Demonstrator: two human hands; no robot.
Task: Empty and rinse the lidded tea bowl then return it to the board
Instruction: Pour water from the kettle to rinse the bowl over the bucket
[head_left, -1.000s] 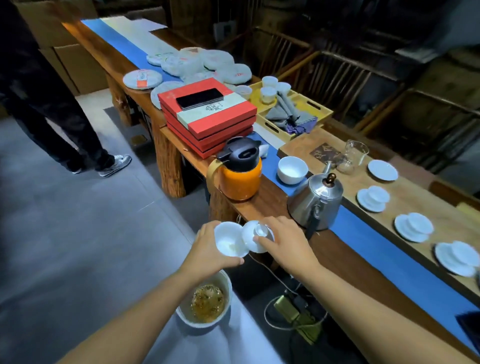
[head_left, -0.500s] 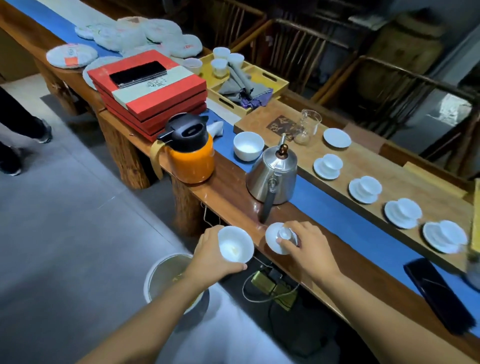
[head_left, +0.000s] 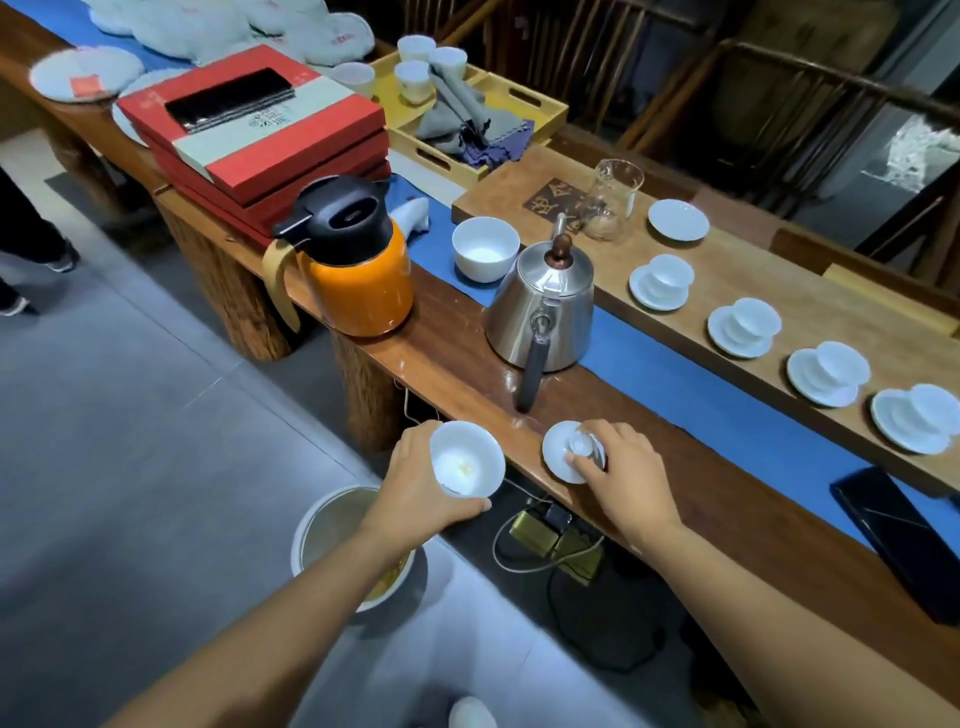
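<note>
- Head view, surroundings: a steel kettle with a dark handle (head_left: 540, 312) stands on the long dark wooden table (head_left: 441, 353), its handle pointing toward the hands. An orange thermos jug with a black lid (head_left: 358, 265) sits to its left at the table's near edge, a plain white bowl (head_left: 484, 248) between them further back. Behind lie stacked red gift boxes (head_left: 254, 130) and a yellow tray with cups and grey cloths (head_left: 467, 114).
- On the pale wooden tea board (head_left: 779, 291) stand a glass pitcher (head_left: 613, 200), one bare white saucer (head_left: 678, 219) and a row of lidded bowls on saucers (head_left: 743, 327).
- Edges and room: a strip of bare table and blue runner (head_left: 675, 374) separates the kettle from the board. A black phone (head_left: 904, 540) lies at the right. Below the edge, on the grey floor, are a waste bucket (head_left: 322, 525) and a power strip with cords (head_left: 556, 540).
- Task thing: the white porcelain tea bowl (head_left: 467, 460) is held off the table's near edge, above the floor, tilted toward the camera, with a faint yellowish trace inside. The left hand (head_left: 415, 493) grips it, thumb under the rim.
- The right hand (head_left: 623, 473) pinches the knob of the white lid (head_left: 569, 452) at the table's near edge.
</note>
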